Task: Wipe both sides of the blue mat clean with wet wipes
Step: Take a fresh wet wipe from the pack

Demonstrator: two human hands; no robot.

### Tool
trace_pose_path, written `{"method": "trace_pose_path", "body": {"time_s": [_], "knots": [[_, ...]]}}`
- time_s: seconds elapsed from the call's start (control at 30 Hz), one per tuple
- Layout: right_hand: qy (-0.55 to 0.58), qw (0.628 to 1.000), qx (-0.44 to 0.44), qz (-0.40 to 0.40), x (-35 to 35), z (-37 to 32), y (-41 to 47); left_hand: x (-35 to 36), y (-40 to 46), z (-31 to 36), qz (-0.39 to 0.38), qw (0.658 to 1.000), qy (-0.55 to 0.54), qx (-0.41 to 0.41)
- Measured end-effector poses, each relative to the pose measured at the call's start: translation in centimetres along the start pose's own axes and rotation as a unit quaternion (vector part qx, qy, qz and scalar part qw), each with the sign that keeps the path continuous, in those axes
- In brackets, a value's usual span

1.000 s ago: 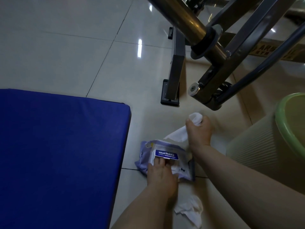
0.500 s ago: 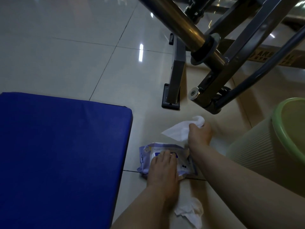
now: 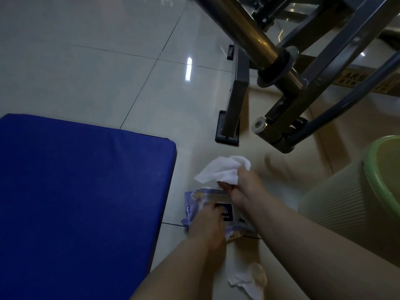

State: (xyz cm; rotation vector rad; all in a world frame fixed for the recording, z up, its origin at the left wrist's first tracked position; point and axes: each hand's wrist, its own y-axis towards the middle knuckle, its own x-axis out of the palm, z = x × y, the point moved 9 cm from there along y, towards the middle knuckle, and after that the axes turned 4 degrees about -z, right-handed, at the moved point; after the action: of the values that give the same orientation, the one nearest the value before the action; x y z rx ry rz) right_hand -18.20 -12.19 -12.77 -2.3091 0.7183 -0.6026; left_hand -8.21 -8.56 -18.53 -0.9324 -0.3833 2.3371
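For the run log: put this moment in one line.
left hand: presses pack | right hand: holds wipe | mat: untouched | used wipe: floor

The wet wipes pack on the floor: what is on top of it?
The left hand presses flat on the wet wipes pack, covering most of its blue label. Whether the opening is closed cannot be seen.

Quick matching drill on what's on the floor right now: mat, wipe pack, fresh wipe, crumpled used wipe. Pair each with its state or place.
Things:
1. blue mat
2. wipe pack
3. fresh wipe
4. used wipe

States:
A. pinched in the right hand
B. pressed flat under the left hand
C. lying loose on the tiles nearest the camera
D. lying flat, untouched, left of the pack

Pairs: 1-D, 2-B, 3-A, 4-C
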Motion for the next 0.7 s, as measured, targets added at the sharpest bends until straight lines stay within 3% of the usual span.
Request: {"method": "trace_pose_path", "body": {"time_s": [0.07,0.17,0.23,0.33,0.43,0.57,0.7], "knots": [[0.026,1.000,0.007,-0.012,0.6,0.6,-0.4,-4.1,-1.3,-1.8,0.161,0.966,-0.182,-0.089],[-0.063,0.997,-0.038,-0.009,1.3,1.1,-0.2,-10.2,-4.0,-4.4,0.391,0.883,-0.218,-0.144],[-0.165,0.984,-0.060,-0.026,2.6,1.8,-0.6,-12.3,-4.8,-4.8,0.446,0.845,-0.265,-0.127],[-0.281,0.955,-0.021,-0.091,5.6,4.2,-1.6,-12.3,-3.7,-3.8,0.344,0.861,-0.362,-0.096],[-0.278,0.940,0.050,-0.191,8.2,7.2,-2.8,-10.9,-3.2,-3.3,0.225,0.879,-0.409,-0.102],[-0.255,0.942,0.056,-0.210,8.3,8.4,-2.9,-11.4,-4.9,-6.2,0.256,0.877,-0.374,-0.156],[-0.283,0.932,0.084,-0.208,7.5,10.1,-1.8,-12.0,-5.0,-7.6,0.262,0.855,-0.418,-0.163]]}}
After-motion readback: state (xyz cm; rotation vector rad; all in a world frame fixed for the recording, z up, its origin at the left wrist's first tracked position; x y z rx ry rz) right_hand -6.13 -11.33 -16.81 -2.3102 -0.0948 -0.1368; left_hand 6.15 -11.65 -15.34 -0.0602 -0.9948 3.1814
